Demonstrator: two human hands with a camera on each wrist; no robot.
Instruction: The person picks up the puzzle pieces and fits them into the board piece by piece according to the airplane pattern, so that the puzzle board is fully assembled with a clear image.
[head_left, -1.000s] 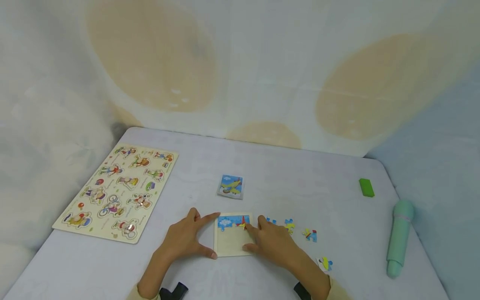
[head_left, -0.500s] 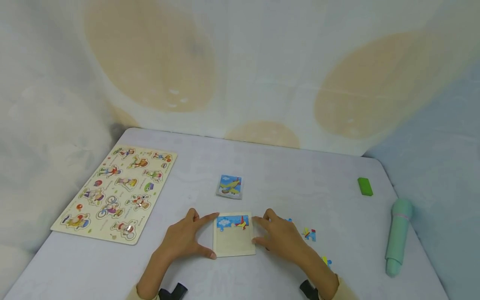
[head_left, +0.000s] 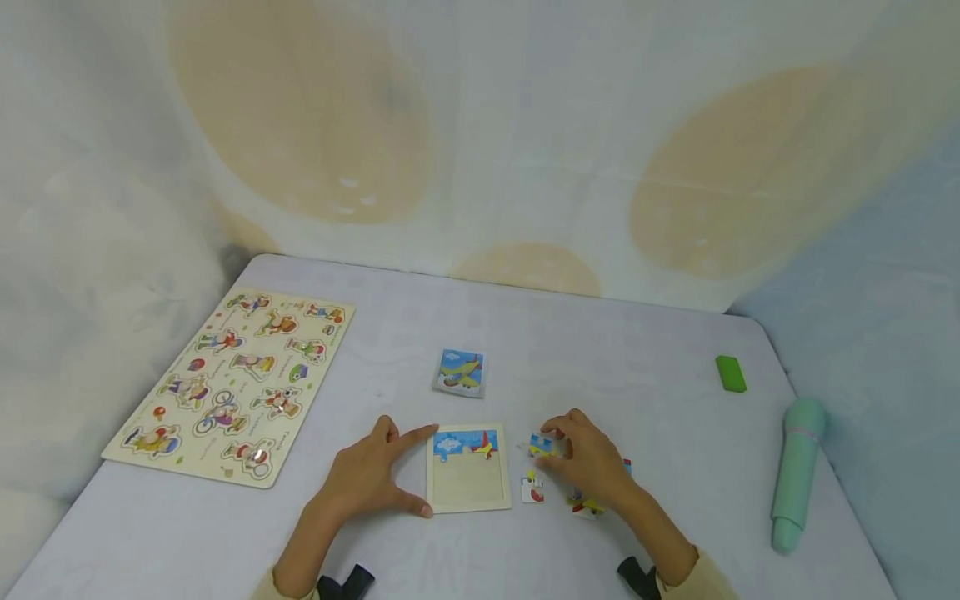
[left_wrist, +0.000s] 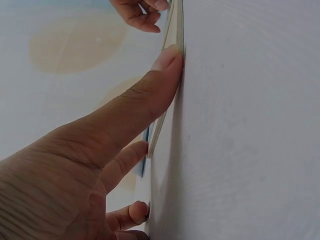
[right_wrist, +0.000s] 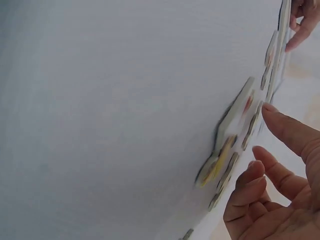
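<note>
A shallow wooden puzzle tray (head_left: 469, 487) lies in front of me, with joined blue pieces (head_left: 457, 443) and a red-and-yellow part along its top. My left hand (head_left: 367, 471) touches its left side, index finger at the upper corner and straight thumb at the lower. The left wrist view shows that thumb (left_wrist: 167, 65) against the tray's edge. Right of the tray, my right hand (head_left: 588, 458) holds a blue-and-yellow puzzle piece (head_left: 540, 446) between thumb and index finger, at table level. More pieces lie close by: a white-and-red one (head_left: 532, 488) and others (head_left: 587, 507) partly under the hand.
Beyond the tray lies a small picture packet (head_left: 461, 372) with a yellow plane. A large illustrated puzzle board (head_left: 232, 387) occupies the left side. To the right are a green block (head_left: 731, 373) and a mint-green cylinder (head_left: 797, 475). Cloth walls (head_left: 525, 167) surround the table.
My right hand pointed at the red-and-yellow part, drew back to the tray's right edge, then moved right onto the loose pieces. Several pieces now lie differently. The left hand stays put.
</note>
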